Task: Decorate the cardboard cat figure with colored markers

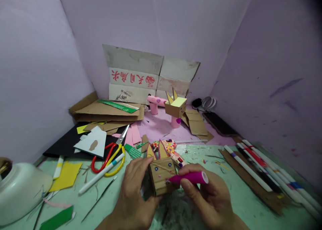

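A small brown cardboard box [162, 184] with two pointed ears and two dark eyes stands near the front of the table. My left hand [137, 189] grips it by its left side, thumb below and fingers at the upper corner. In my right hand [210, 193] is a magenta marker [192, 178], pinched between thumb and fingers. Its tip points at the lower right of the box's face, where small pink marks show; whether it touches is hard to tell. Behind the box lies a floral-patterned piece [172, 149], partly hidden by it.
Red and yellow scissors [117, 149] and a white marker [102, 173] lie to the left. Several markers [261, 166] rest on cardboard at the right. A pink figure [175, 121] with a cardboard head stands behind, near a phone [218, 122]. A white bowl-like object [22, 189] sits front left.
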`<state>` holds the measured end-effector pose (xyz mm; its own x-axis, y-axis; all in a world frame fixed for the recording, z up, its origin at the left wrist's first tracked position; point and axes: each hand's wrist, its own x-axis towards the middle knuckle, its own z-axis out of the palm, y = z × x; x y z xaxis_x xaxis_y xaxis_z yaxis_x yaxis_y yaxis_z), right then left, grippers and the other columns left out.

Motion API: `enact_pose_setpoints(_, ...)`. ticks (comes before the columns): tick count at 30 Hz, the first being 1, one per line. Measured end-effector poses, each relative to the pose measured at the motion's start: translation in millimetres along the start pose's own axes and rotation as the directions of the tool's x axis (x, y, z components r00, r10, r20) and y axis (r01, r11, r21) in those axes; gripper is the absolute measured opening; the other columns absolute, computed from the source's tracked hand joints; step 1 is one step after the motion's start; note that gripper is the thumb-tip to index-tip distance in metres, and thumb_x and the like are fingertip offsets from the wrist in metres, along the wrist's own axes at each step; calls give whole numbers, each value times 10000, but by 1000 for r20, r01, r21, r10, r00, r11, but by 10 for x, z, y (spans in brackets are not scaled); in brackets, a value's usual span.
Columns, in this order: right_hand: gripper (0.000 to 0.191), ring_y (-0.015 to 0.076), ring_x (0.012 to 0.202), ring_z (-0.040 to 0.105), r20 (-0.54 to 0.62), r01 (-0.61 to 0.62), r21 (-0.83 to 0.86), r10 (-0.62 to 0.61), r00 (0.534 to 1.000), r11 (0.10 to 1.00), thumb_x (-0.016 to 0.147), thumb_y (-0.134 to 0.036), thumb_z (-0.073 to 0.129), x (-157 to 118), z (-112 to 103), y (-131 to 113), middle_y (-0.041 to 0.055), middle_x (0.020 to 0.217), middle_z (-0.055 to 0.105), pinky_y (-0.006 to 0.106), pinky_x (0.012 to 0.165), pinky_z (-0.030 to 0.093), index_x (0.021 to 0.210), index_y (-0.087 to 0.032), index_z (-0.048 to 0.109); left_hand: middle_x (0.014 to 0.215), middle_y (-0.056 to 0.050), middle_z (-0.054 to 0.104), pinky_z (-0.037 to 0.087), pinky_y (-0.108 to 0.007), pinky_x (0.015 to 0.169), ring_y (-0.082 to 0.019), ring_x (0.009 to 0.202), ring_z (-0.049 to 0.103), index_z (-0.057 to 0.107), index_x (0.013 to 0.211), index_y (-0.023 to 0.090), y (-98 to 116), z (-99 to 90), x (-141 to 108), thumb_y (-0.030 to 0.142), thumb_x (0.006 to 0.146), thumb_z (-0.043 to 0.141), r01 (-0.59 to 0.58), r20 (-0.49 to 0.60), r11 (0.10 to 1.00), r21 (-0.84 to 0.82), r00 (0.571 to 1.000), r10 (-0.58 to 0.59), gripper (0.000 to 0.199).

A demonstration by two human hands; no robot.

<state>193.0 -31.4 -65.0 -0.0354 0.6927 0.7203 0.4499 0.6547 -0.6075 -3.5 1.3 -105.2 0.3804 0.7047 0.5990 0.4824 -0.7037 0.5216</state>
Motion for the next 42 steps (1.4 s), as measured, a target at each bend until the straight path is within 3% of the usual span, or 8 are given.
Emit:
enact_pose_setpoints(23, 182, 99, 687, 695, 31, 0, 22, 0, 1000, 1000, 827, -95, 565, -7, 40, 7, -30, 790, 721, 159, 632, 542, 910, -222, 665, 1215, -156, 502, 493, -557, 913, -341, 1143, 498, 374, 1347, 186, -20, 5, -17, 148, 719, 644, 23, 24, 999, -32, 999, -22, 685)
enact_pose_setpoints(28, 149, 116, 629, 686, 52, -27, 2, 27, 998, 1000, 832, -115, 565, -19, 28, 18, -14, 752, 713, 183, 570, 538, 905, -206, 658, 1197, -151, 519, 503, -552, 899, -339, 1133, 508, 377, 1341, 195, -17, 10, -14, 172, 735, 655, 6, 2, 1000, -13, 1000, -6, 667)
enact_pose_setpoints(42, 138, 106, 637, 688, 50, -17, -8, 17, 999, 1000, 844, -117, 563, -7, 22, 20, -20, 742, 713, 174, 589, 539, 900, -209, 650, 1163, -145, 541, 517, -508, 876, -322, 1095, 530, 391, 1320, 180, 16, -12, 13, 176, 742, 662, -8, -1, 1000, 0, 1000, 8, 638)
